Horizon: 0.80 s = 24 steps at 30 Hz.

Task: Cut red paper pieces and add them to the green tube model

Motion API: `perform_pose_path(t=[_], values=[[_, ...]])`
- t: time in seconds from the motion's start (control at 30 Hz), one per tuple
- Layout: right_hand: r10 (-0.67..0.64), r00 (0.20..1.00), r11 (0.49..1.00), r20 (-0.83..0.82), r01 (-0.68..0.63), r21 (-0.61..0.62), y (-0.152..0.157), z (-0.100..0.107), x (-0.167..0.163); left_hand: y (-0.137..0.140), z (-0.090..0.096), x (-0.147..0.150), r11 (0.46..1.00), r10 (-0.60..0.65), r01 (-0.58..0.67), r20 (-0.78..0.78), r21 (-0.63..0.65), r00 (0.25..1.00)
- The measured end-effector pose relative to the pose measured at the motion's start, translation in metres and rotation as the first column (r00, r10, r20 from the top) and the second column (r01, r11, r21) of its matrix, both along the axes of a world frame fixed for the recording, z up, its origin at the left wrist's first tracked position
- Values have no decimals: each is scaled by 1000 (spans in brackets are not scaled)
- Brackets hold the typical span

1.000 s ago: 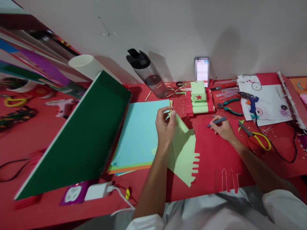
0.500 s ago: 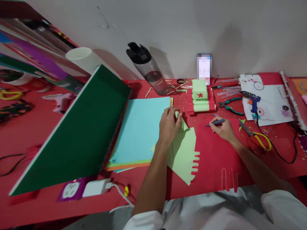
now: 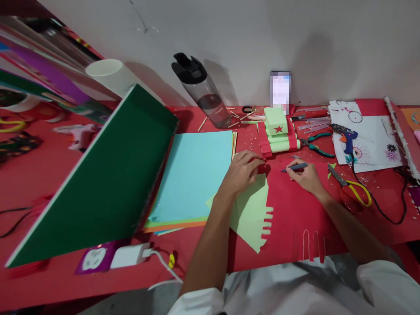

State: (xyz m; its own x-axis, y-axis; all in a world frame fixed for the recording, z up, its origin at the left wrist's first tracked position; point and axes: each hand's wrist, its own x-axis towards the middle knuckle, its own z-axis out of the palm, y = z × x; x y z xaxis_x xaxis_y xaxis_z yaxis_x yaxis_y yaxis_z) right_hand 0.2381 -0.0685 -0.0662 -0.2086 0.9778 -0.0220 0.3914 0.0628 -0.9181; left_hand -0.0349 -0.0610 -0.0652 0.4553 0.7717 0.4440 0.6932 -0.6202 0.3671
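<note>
My right hand (image 3: 303,177) grips a grey pen (image 3: 297,167), its tip at the upper part of a red paper sheet (image 3: 290,201). Fingers stretched, my left hand (image 3: 245,173) lies over the top of a light green paper sheet (image 3: 251,210) with a notched edge. Its fingertips reach the red sheet's upper left edge; exactly what they touch is hard to see. Just beyond them stands a paper tank model (image 3: 277,131), light green with red tracks and a red star. Pale outlines of strips (image 3: 313,245) show at the red sheet's near edge.
Left of my hands lie stacked coloured sheets (image 3: 197,170) and a leaning green board (image 3: 98,188). A water bottle (image 3: 208,100) and phone (image 3: 280,89) stand by the wall. To the right are pliers (image 3: 320,146), yellow-handled scissors (image 3: 357,190) and a blue glue gun (image 3: 348,140).
My left hand has shifted right, off a curled piece of green paper that no longer shows. The tank model has turned and moved slightly right. My right hand with the pen stays almost still.
</note>
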Motion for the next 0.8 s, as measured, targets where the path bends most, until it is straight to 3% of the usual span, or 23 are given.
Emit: perform_pose_path(t=[0.2, 0.6, 0.8], values=[[-10, 1000, 1000, -24, 10, 0, 0, 3, -1, -2, 2, 5, 997, -61, 60, -33, -51, 998], [-10, 1000, 1000, -2, 10, -8, 0, 1, 0, -3, -7, 4, 995, 72, -74, -35, -64, 997], [-4, 1000, 1000, -4, 4, -8, 0, 2, 0, -1, -2, 3, 998, -13, 10, -47, -65, 999]])
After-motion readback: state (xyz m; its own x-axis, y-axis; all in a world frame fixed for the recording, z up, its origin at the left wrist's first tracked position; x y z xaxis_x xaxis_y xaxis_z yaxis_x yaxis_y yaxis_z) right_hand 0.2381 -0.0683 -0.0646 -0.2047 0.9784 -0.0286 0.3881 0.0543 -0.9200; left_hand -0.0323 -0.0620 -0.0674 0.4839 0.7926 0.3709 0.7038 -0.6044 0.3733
